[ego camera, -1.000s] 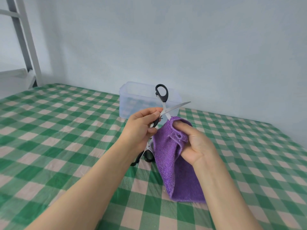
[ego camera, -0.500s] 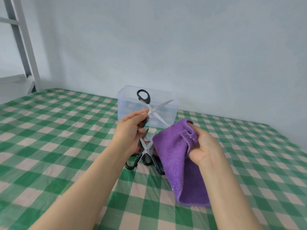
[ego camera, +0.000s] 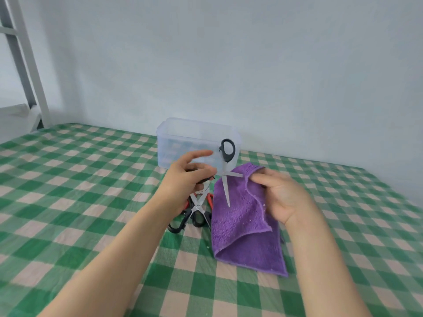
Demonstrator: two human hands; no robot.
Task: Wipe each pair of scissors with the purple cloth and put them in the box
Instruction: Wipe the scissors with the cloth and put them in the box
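So the left hand (ego camera: 190,177) has the black-handled scissors (ego camera: 225,185) by the lower handle, with the middle fingers and thumb curled round it and the index finger sticking straight out. The scissors are up in the air and spread wide open: the top handle loop is in front of the clear plastic box (ego camera: 180,143), one blade points down over the purple cloth (ego camera: 242,225), and the other points right toward the cloth's top edge. The right hand (ego camera: 283,195) pinches that top edge between thumb and fingertips, and the rest of the cloth hangs down folded, with its bottom lying on the green checked tablecloth (ego camera: 91,191). Just left of the cloth are two more pairs in a heap, a black-handled pair (ego camera: 197,205) lying over a red-handled pair (ego camera: 210,199).
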